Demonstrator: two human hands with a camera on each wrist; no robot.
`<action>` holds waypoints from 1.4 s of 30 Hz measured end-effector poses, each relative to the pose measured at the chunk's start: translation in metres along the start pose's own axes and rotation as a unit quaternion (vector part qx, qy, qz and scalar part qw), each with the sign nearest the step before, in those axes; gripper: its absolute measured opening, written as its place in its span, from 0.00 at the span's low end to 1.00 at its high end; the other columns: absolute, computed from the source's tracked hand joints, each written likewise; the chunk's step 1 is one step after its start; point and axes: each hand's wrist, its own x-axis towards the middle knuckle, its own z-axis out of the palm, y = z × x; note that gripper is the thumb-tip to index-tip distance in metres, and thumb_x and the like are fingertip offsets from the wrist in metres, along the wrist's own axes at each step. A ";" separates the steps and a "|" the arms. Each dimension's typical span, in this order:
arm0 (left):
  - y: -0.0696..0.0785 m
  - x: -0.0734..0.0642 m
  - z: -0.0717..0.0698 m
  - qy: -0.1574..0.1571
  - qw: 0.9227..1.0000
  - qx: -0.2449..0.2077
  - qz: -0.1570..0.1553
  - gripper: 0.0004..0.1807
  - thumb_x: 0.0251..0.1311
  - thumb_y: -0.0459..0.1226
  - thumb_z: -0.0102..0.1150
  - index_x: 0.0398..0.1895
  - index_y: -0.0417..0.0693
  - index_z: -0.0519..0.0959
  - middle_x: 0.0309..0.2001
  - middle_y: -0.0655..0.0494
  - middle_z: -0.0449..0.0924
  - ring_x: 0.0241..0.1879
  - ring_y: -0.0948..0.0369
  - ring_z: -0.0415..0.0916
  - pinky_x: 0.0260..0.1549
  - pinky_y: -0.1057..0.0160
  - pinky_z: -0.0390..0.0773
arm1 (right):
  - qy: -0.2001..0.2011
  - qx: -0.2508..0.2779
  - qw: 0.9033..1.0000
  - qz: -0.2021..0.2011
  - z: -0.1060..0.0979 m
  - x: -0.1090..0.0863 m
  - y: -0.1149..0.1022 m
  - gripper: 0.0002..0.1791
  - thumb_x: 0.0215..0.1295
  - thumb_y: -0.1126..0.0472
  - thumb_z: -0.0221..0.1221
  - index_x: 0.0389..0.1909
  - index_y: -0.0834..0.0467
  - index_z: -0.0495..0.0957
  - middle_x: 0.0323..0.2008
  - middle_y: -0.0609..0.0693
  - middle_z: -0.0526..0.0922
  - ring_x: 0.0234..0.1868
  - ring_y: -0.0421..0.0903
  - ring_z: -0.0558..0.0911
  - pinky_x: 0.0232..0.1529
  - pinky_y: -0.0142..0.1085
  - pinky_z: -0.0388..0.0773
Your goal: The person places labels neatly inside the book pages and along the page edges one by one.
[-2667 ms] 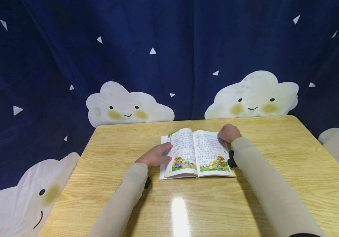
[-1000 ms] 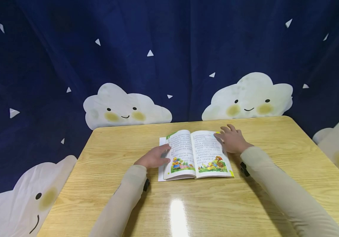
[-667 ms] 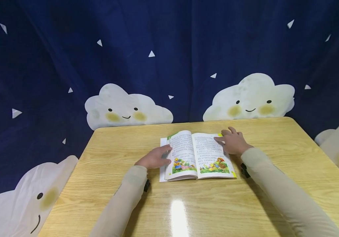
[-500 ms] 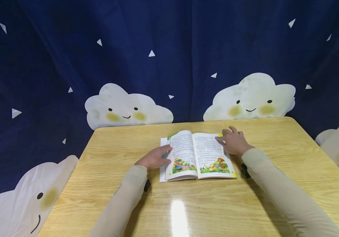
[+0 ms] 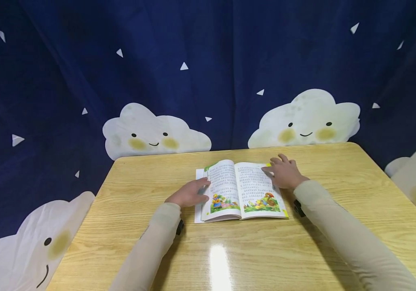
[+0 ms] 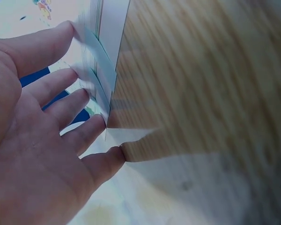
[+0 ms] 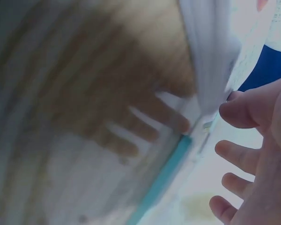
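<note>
An open picture book (image 5: 255, 180) lies on the wooden table, with lines of small print and coloured animal drawings along the bottom of both pages. My left hand (image 5: 189, 193) rests at the left page's outer edge, fingers spread and loosely extended. In the left wrist view, its fingertips touch the page edges (image 6: 100, 56). My right hand (image 5: 285, 173) is at the upper right corner of the right page, one finger reaching onto the paper. The right wrist view shows the thumb or a finger against the page edge (image 7: 208, 61), the other fingers apart and loosely bent.
The wooden table (image 5: 237, 250) extends around the book, with a bright light reflection in front. A dark blue curtain (image 5: 208, 72) with smiling clouds hangs behind the table's far edge. A white cover or sheet (image 5: 198, 214) sticks out beneath the left pages.
Earlier the right hand was curled over the right page's upper corner. It has since turned and loosened its fingers, then stayed nearly still. My left hand has kept its place.
</note>
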 end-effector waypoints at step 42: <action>0.004 -0.001 -0.002 -0.004 1.000 0.007 -0.013 0.31 0.67 0.40 0.59 0.73 0.48 0.66 0.78 0.52 0.57 0.79 0.51 0.51 0.78 0.51 0.55 | 0.094 0.106 0.990 0.011 -0.032 -0.038 0.039 0.14 0.66 0.65 0.54 0.47 0.67 0.83 0.42 0.62 0.86 0.43 0.59 0.84 0.46 0.56 0.81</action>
